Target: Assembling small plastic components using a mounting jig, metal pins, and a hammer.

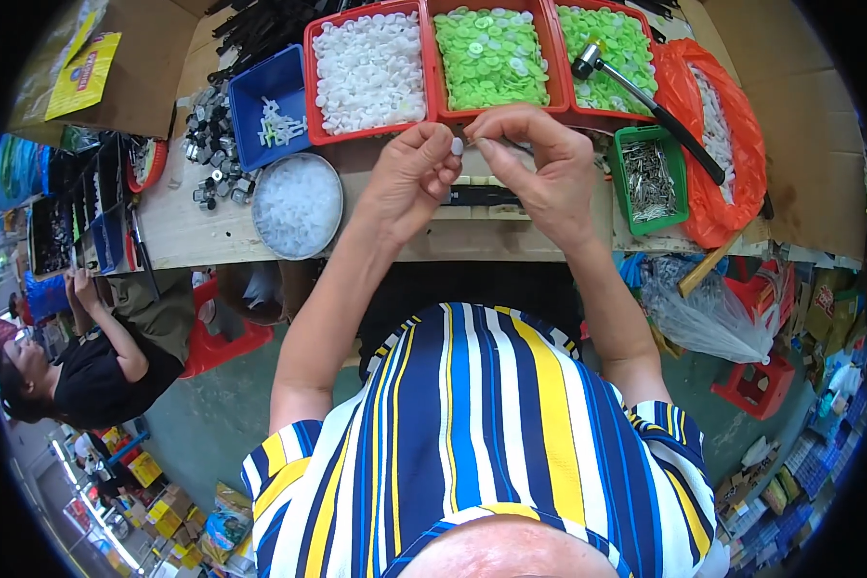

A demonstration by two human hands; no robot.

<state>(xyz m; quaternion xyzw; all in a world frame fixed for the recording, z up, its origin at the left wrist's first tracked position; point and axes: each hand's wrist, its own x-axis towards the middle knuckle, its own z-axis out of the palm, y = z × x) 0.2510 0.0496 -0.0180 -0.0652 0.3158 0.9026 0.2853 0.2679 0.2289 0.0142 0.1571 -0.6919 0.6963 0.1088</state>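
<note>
White piece (457,146) pinched in left hand (414,176), right hand (547,169) curled near.

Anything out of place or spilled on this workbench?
The hammer lies slantwise, its head over the right-hand red bin and its handle reaching the orange bag, an odd resting place. Grey and black pieces lie loose beside the blue bin, possibly spilled.
</note>
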